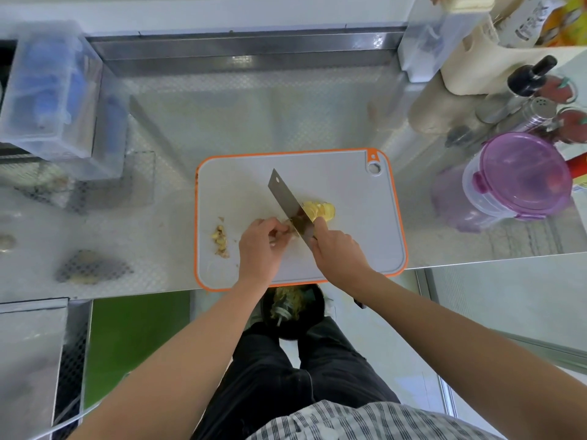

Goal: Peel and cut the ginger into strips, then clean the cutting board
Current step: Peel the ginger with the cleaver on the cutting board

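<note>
A grey, orange-rimmed cutting board [349, 185] lies on the steel surface [222, 106]. At the board's middle, the left hand [260, 246] has its grip pinched on a ginger piece [287, 228]. The right hand [336, 249] has its grip clenched round the cleaver [289, 201], whose blade rests beside the yellow ginger slices [319, 211]. Peel scraps [220, 241] lie on the board's left part. A purple-lidded container [521, 179] stands right of the board, a clear box [47, 87] far to its left, and a dark bin [292, 308] sits below its near edge.
</note>
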`<move>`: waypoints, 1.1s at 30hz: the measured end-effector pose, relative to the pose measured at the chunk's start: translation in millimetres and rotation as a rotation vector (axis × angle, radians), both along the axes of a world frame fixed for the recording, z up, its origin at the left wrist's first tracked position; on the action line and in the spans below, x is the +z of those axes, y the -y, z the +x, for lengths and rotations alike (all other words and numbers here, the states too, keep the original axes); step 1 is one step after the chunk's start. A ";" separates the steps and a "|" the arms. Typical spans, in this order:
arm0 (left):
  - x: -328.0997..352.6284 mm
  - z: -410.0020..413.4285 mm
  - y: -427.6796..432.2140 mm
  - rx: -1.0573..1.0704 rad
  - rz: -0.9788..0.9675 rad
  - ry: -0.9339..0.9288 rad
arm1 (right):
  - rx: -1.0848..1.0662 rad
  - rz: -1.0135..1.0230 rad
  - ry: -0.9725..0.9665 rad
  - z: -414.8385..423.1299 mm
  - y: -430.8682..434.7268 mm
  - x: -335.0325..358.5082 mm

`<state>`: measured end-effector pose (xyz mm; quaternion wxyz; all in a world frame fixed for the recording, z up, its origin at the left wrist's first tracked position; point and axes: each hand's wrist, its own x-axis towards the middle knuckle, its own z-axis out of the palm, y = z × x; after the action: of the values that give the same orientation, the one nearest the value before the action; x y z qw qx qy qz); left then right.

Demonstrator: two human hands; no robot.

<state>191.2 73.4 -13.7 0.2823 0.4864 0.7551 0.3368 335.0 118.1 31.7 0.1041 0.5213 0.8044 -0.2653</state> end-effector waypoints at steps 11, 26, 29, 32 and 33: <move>-7.0 10.6 0.0 0.041 0.032 -0.043 | -0.039 0.060 -0.072 14.5 6.2 4.9; -4.8 4.1 -1.1 0.074 -0.103 0.027 | 0.022 0.050 -0.057 4.1 2.9 12.8; -3.1 4.6 -2.5 0.097 -0.085 0.060 | 0.006 0.047 -0.066 0.6 -0.4 12.4; -3.9 1.3 -5.4 0.040 -0.092 0.079 | -0.012 0.065 -0.071 4.3 -4.3 15.0; -4.9 0.2 -5.8 0.002 -0.109 0.047 | -0.006 0.064 -0.063 6.2 -4.6 15.4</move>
<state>191.5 79.2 -18.6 0.3258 0.4615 0.7659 0.3069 341.2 122.8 47.1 0.0611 0.5182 0.8138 -0.2559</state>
